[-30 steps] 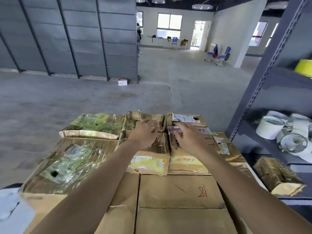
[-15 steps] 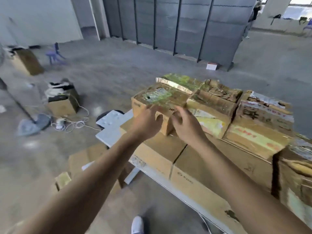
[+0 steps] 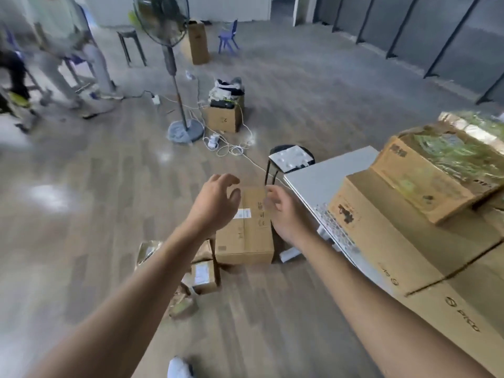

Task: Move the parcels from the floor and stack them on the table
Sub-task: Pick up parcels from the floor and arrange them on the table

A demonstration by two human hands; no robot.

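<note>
Both hands empty and loosely spread, fingers curled, reaching out and down toward the floor. Left hand [image 3: 216,203] and right hand [image 3: 283,211] apart, palms roughly facing, hovering above a box [image 3: 245,227] on the floor just beside the worktop [image 3: 327,173]. Box directly ahead of and below the hands, long axis running away from the body, far end between the two hands; neither hand clearly nearer, no contact yet by the look of it. Smaller parcels [image 3: 201,276] clustered on the floor at the box's near-left corner, partly hidden under the left forearm. On the right, stacked boxes [image 3: 409,241] already covering most of the worktop, with only a bare corner showing at the far end. Likely step: stooping for the next box. Room open to the left across the wooden floor; right side tight, with the worktop edge and a black stool [image 3: 291,159] close to the box's far-right end. Fan [image 3: 177,105] and trailing cables well beyond. Lift likely to need a clear rise before swinging right over the worktop edge.
</note>
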